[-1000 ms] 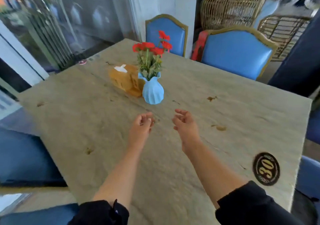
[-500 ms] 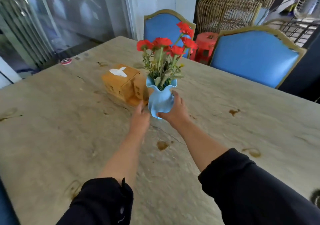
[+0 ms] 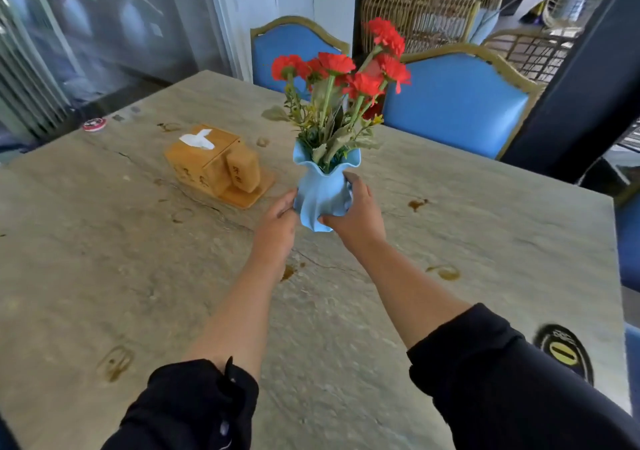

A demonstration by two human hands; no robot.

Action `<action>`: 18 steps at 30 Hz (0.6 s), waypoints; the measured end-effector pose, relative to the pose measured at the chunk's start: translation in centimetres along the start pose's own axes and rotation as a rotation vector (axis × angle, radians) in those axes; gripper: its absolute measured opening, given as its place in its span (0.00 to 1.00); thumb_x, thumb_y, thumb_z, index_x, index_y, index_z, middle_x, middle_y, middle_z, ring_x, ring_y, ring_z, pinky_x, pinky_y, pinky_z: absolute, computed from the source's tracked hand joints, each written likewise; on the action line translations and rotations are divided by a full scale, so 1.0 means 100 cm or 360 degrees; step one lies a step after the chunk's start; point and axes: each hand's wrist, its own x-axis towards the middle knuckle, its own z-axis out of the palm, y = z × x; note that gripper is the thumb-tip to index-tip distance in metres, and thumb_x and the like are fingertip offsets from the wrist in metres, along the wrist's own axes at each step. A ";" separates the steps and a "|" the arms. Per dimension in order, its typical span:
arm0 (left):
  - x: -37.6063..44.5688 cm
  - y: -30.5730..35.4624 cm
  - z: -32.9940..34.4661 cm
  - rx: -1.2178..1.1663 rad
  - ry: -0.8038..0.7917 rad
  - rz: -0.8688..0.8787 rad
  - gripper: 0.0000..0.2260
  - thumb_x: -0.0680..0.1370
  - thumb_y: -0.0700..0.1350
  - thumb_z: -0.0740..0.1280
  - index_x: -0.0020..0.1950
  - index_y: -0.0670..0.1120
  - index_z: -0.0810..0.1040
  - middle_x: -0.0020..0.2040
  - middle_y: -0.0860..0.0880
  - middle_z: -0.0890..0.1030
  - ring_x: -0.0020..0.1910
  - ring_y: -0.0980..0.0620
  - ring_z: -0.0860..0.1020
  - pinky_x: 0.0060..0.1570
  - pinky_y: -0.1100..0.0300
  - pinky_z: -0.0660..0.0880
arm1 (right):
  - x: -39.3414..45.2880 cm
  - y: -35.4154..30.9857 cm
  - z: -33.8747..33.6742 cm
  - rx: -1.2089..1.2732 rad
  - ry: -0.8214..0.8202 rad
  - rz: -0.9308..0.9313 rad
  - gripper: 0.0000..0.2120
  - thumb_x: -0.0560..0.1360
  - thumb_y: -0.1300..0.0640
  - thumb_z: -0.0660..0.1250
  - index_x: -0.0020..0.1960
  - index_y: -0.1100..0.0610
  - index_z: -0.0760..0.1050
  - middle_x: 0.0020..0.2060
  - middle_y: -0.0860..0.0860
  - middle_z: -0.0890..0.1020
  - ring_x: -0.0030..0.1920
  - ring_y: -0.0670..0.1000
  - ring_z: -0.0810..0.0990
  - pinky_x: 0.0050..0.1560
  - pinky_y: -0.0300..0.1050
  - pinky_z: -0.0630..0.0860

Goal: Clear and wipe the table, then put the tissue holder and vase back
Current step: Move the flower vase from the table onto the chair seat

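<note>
Item: vase (image 3: 323, 195), long axis upright, between our fingers; left hand (image 3: 277, 222) and right hand (image 3: 358, 217) both grasping it. Tissue holder (image 3: 214, 165) leftward, nearer left hand, on bench (image 3: 104, 259).

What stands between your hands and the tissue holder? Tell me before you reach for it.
Only the vase itself: both the left hand and the right hand grip it. The tissue holder sits to its left on the table, with nothing visible between.
</note>
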 end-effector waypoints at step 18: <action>-0.233 0.026 0.362 -0.0073 -0.0482 0.0009 0.22 0.75 0.40 0.58 0.68 0.55 0.73 0.54 0.58 0.81 0.49 0.56 0.76 0.50 0.59 0.71 | -0.183 0.176 -0.384 -0.0028 0.0430 0.0219 0.41 0.59 0.52 0.76 0.70 0.49 0.65 0.62 0.52 0.76 0.60 0.53 0.76 0.58 0.50 0.75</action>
